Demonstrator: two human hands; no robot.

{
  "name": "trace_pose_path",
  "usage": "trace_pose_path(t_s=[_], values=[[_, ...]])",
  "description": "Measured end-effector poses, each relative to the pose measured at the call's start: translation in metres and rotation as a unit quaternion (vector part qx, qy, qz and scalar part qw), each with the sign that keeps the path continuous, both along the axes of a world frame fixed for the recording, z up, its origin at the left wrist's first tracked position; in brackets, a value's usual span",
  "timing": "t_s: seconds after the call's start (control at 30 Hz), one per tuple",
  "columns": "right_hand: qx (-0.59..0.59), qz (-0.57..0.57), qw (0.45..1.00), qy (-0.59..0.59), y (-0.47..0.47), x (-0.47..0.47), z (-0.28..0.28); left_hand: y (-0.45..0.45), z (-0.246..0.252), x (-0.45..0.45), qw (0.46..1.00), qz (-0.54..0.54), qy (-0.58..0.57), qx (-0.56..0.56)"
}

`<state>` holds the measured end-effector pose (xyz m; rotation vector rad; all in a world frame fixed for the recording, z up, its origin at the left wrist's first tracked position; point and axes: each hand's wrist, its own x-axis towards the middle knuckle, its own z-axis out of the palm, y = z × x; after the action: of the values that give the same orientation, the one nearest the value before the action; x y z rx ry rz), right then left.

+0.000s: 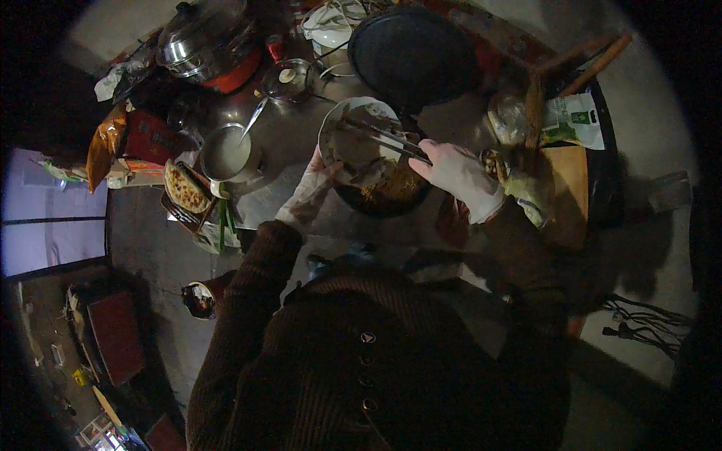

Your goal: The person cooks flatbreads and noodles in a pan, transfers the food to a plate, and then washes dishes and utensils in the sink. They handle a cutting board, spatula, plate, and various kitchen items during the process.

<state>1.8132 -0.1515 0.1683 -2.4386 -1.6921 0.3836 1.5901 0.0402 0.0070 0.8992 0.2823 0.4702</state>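
My left hand [316, 189], in a pale covering with the fingertips showing, grips the lower left rim of a white bowl [361, 141]. The bowl is tilted over a dark pan [381, 209], where brown crumbly food [392, 189] lies. Between the fingers of my right hand [459, 175] is a pair of dark chopsticks [395, 141], their tips reaching into the bowl. Dark residue clings to the bowl's inside; the dim light hides its exact contents. The bowl covers the far part of the pan.
Left of the bowl stands a pot of whitish liquid [228, 152] with a spoon handle sticking out. Browned flatbread [187, 189] rests on a rack near the left edge. A black round griddle [414, 56] lies behind; a wooden board [564, 186] and bags [572, 121] are at right.
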Motion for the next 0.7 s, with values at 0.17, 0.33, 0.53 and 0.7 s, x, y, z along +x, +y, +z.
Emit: trace_pose_path(t_s=[0.17, 0.33, 0.53, 0.7], values=[[0.007, 0.121, 0.991, -0.052, -0.011, -0.001, -0.002, 0.009, -0.01, 0.007, 0.995, 0.004, -0.028, 0.099], [0.005, 0.167, 0.971, -0.171, -0.021, 0.006, -0.004, 0.007, 0.003, 0.006, 0.989, 0.034, 0.028, 0.143], [-0.13, 0.114, 0.96, -0.219, -0.02, 0.01, 0.004, 0.013, -0.013, 0.006, 0.996, 0.057, 0.018, 0.066], [-0.087, 0.067, 0.983, -0.144, -0.01, 0.006, 0.007, 0.027, -0.048, 0.015, 0.995, 0.041, -0.04, 0.079]])
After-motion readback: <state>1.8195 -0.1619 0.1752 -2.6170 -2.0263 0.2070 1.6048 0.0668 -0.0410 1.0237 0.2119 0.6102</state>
